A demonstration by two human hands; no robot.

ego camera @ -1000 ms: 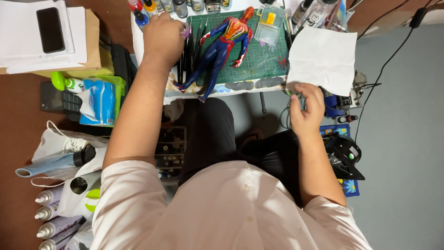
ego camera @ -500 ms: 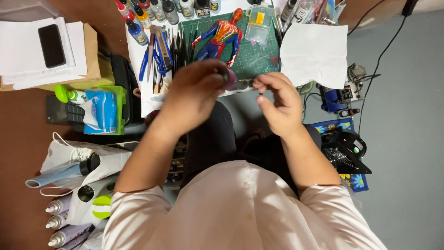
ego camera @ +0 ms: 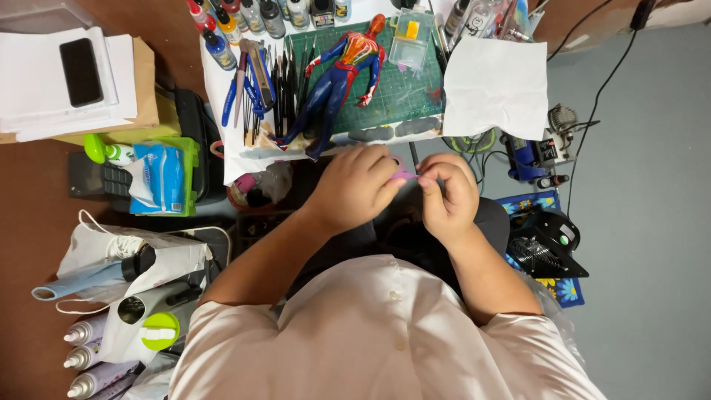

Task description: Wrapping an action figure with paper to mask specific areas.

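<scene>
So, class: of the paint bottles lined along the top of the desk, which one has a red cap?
The bottle at the far left end of the row, above the blue-bodied one. Its cap is red; the others nearby have darker or paler caps.

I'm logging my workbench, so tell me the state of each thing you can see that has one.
left hand: pinching a small pink piece
right hand: gripping the same piece
action figure: lying flat on green cutting mat
phone: screen dark
white paper: unfolded, creased
paint bottles: upright, capped
</scene>
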